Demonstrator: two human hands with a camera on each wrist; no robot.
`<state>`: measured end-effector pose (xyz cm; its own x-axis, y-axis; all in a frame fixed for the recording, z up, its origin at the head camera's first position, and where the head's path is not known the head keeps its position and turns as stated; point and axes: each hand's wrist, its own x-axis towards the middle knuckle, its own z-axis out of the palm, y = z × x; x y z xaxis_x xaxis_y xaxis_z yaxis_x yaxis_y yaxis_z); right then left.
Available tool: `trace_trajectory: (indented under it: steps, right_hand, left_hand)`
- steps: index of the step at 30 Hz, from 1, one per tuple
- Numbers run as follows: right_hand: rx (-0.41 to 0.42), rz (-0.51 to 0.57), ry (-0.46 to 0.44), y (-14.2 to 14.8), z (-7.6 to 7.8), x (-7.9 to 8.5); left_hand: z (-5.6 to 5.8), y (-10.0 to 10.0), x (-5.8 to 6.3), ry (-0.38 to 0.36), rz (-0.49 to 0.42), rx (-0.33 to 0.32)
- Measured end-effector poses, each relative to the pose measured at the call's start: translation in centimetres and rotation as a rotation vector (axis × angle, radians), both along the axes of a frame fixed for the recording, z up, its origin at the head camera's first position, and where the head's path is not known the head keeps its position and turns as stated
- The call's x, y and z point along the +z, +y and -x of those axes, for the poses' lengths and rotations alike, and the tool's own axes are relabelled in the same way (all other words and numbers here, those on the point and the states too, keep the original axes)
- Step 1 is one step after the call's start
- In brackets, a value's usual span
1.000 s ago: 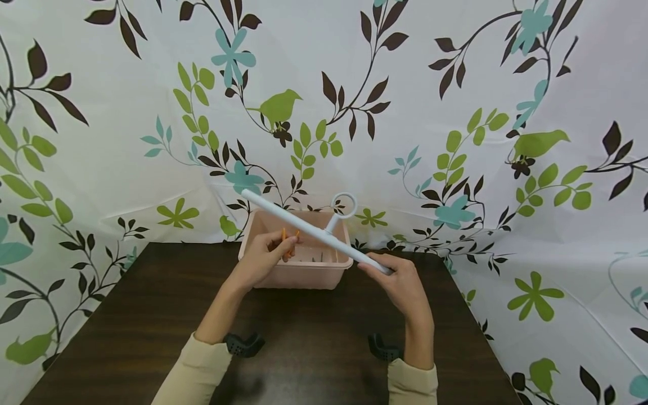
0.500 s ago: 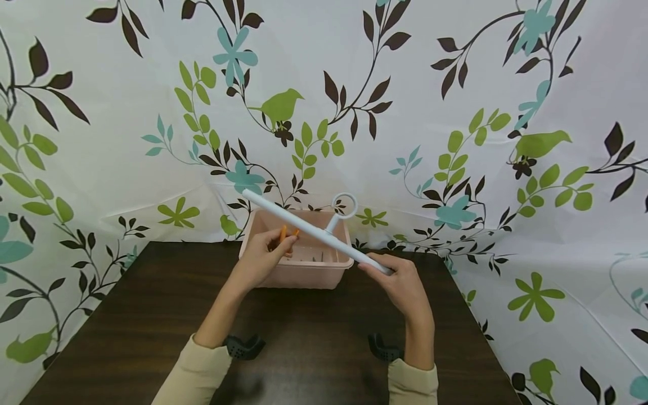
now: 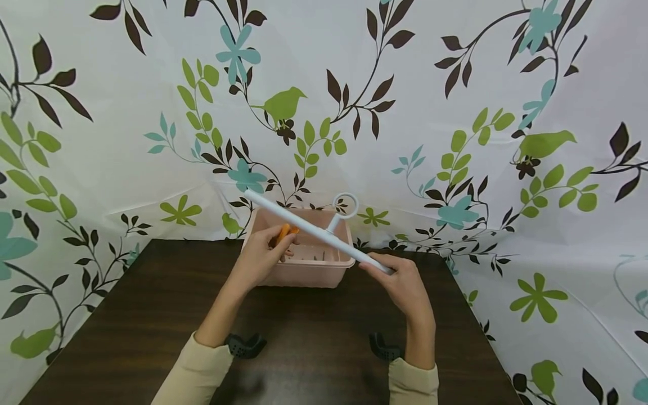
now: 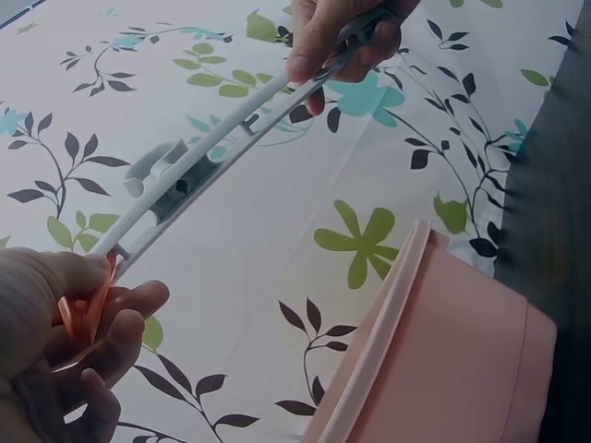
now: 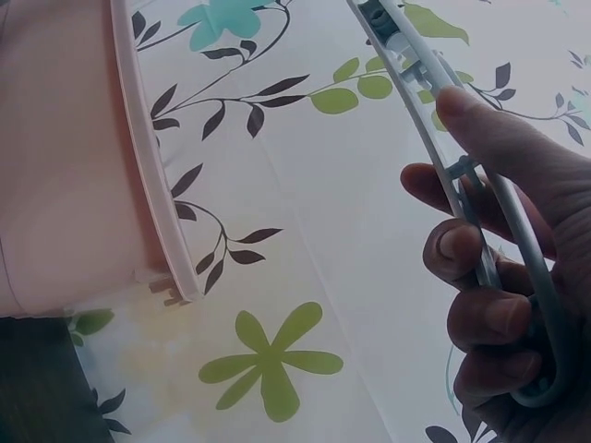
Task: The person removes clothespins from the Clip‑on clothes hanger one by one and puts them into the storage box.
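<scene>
My right hand [image 3: 405, 284] grips one end of a pale blue plastic hanger [image 3: 298, 222], a long narrow bar with a ring [image 3: 346, 206] on a short stem. It slants up to the left above the bin. In the right wrist view the fingers curl round the hanger's rounded end [image 5: 545, 369]. My left hand [image 3: 259, 256] pinches a small orange plastic clip [image 3: 284, 232] between thumb and fingers. The left wrist view has the orange clip [image 4: 88, 314] at the hanger's far end [image 4: 115, 231]; whether they touch I cannot tell. Fingers partly hide the clip.
Behind the hands a pink plastic bin [image 3: 304, 275] stands at the back of the dark wooden table [image 3: 314, 326], with a few small dark things inside. A leaf-and-bird patterned sheet [image 3: 395, 180] hangs behind and beside the table. Black camera mounts [image 3: 245, 345] sit at both wrists.
The orange clip has turned and tilted between my left fingers. The right hand and the hanger have stayed almost still. The head view has shifted slightly.
</scene>
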<state>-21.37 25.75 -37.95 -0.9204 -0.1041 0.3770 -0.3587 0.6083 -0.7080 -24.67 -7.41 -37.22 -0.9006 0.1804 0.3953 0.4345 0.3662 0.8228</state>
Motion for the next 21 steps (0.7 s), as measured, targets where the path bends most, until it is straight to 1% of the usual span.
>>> trace_trajectory:
  steps: [2,9,14,17,21]
  right_hand:
    - [0.001,0.003,-0.002,-0.02,0.03,-0.01]
    - [0.008,0.000,-0.003,-0.32,0.03,0.02]
    - [0.016,-0.006,0.007,-0.48,0.00,0.04]
    - [0.018,-0.002,0.009,-0.53,0.06,0.07]
    - [0.022,-0.004,0.002,-0.58,0.14,0.07]
  left_hand:
    - [-0.10,0.03,0.04,0.028,0.028,0.032]
    - [-0.57,0.29,0.32,0.159,0.160,0.190]
    - [-0.58,0.55,0.15,0.232,0.217,0.261]
    - [-0.50,0.73,0.28,0.276,0.259,0.299]
    - [-0.48,0.85,0.48,0.311,0.306,0.331]
